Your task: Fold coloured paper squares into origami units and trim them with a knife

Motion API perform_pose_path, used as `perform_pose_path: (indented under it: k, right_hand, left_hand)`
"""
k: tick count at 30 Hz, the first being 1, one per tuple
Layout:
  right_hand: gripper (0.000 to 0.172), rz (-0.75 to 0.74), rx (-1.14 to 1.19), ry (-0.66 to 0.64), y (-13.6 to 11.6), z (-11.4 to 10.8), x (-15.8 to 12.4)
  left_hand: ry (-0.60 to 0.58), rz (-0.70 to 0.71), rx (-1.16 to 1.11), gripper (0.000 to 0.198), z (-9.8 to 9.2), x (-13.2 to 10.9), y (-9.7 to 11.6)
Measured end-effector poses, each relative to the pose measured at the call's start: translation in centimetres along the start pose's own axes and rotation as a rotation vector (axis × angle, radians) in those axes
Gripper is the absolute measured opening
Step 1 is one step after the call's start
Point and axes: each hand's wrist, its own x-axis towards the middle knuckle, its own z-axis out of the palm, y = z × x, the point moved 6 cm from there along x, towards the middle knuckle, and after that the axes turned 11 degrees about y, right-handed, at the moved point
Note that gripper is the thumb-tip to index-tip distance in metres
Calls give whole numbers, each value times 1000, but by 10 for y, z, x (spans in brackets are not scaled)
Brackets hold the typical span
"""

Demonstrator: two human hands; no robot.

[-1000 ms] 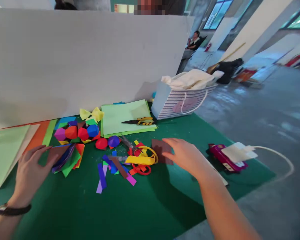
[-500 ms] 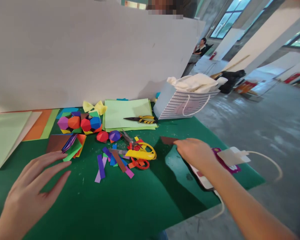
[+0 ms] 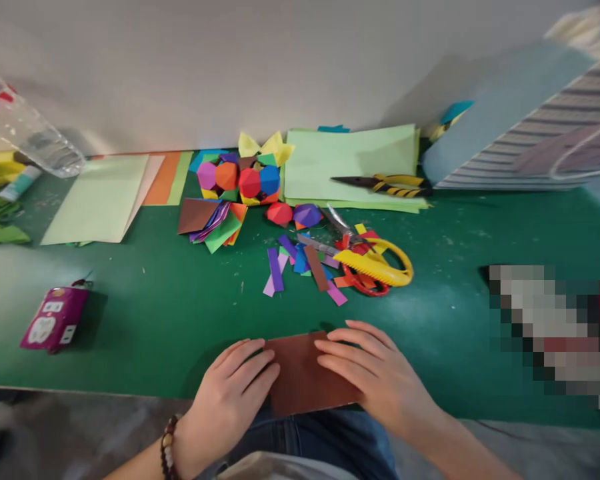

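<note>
A brown sheet of paper lies between my hands at the table's front edge, partly over my lap. My left hand grips its left edge, fingers on top and thumb hidden. On the right side, my right hand holds the sheet in the same way, its fingers slightly spread over the top. Beyond the hands are loose coloured paper strips, scissors with yellow handles and red handles. A fan of coloured paper sheets lies farther left, near a multicoloured folded-paper model and two small paper pieces, red and purple.
Pliers rest on light green sheets against a grey board. A striped paper bag stands back right, a blurred-out object below it. At left are a plastic bottle, a glue stick and a purple box.
My right hand has brought the brown sheet from the table's right side to the front middle. My left hand came down from the paper fan to the sheet. The view swung left and down.
</note>
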Motion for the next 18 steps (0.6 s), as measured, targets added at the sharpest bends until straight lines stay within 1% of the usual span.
perform_pose_path:
  k: [2,5,7,9,12,15,18]
  right_hand:
    - [33,-43,-29,-75,5,-2,-3]
    - [31,-88,-52,-149,11,-7,-3]
    - [29,-97,-41,-173,14,-8,-2]
    - [26,-89,-7,-174,18,-7,1]
    - [19,3,75,-168,26,-3,8]
    - [13,141,144,-159,33,4,16]
    - [11,283,149,-156,37,14,23]
  left_hand:
    - [-49,4,7,30,4,-1,-4]
    - [-126,-22,3,37,6,4,-13]
    - [-184,-30,-14,46,7,8,-18]
    - [-214,-17,-14,46,7,10,-22]
    - [-195,-8,23,34,6,13,-26]
    - [-180,2,21,31,8,12,-28]
    - [-164,44,-1,25,8,12,-30]
